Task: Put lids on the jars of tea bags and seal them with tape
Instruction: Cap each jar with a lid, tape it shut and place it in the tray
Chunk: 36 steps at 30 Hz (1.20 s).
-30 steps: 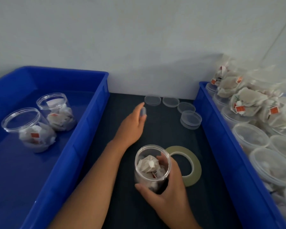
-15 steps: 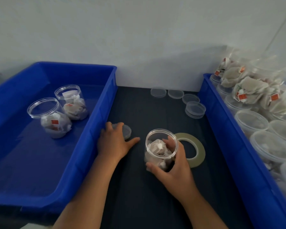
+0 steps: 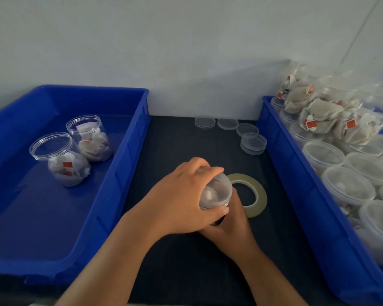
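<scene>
Blue trays flank the dark worktop. Near its centre, the right hand wraps the jar to steady it. The left hand curls over the lid, apparently pressing it home (seating unconfirmed). The tape roll lies just beside, within reach.

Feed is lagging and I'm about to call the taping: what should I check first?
1. Lid over jar mouth: ok, left hand grips it there.
2. Lid fully seated: cannot tell, fingers hide part of the rim.
3. Jar steadied: ok, right hand holds its side.
4. Tape near: ok, it lies flat just right of the jar.
5. A hand free for the tape: not ok, both are busy.
6. Tape's loose end: cannot tell.
</scene>
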Available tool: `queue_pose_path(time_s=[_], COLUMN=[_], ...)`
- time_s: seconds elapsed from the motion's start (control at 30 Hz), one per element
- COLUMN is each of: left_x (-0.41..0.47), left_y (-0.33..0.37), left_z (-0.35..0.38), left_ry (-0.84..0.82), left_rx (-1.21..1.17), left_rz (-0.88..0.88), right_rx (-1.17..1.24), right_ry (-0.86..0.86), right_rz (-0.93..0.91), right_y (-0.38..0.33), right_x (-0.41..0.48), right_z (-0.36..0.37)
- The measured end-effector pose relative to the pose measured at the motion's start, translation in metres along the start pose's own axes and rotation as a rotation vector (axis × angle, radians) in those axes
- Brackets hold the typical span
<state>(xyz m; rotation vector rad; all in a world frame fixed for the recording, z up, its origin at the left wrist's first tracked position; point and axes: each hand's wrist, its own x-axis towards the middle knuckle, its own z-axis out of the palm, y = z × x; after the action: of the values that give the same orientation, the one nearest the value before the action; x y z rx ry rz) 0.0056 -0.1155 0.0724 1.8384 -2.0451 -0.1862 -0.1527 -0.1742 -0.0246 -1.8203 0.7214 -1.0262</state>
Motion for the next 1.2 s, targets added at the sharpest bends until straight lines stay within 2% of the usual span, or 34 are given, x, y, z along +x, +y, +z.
queue_pose_path(time_s=[0.13,0.33,0.53,0.67,0.77,0.87,0.93,1.07,1.2], left_x=[0.004,0.012,0.018,0.017,0.023,0.030,0.032,0.032,0.034], left_y=[0.004,0.018,0.005,0.009,0.022,0.032,0.029,0.013,0.011], left_z=[0.002,0.011,0.004,0.004,0.007,0.013,0.016,0.007,0.002], left_ry=[0.060,0.023,-0.183,-0.253,-0.221,-0.135,-0.096,-0.167,-0.185], left_rx=[0.077,0.184,0.109,0.128,0.249,0.256,0.262,0.079,0.044], left_rz=[0.010,0.019,-0.022,-0.018,-0.052,-0.103,-0.030,0.109,0.198], right_rx=[-0.009,0.010,0.025,0.049,0.010,-0.148,-0.156,0.027,0.029], right_ry=[0.006,0.023,-0.027,-0.009,0.005,0.005,0.013,-0.020,-0.061], right_rz=[-0.009,-0.052,-0.026,-0.035,-0.026,-0.070,-0.074,-0.050,0.000], right_y=[0.000,-0.006,0.003,0.002,0.000,-0.001,-0.002,0.004,0.007], right_x=[0.001,0.005,0.001,0.000,0.003,0.004,0.003,0.004,0.004], right_z=[0.001,0.001,0.001,0.003,0.006,0.009,0.008,0.002,0.000])
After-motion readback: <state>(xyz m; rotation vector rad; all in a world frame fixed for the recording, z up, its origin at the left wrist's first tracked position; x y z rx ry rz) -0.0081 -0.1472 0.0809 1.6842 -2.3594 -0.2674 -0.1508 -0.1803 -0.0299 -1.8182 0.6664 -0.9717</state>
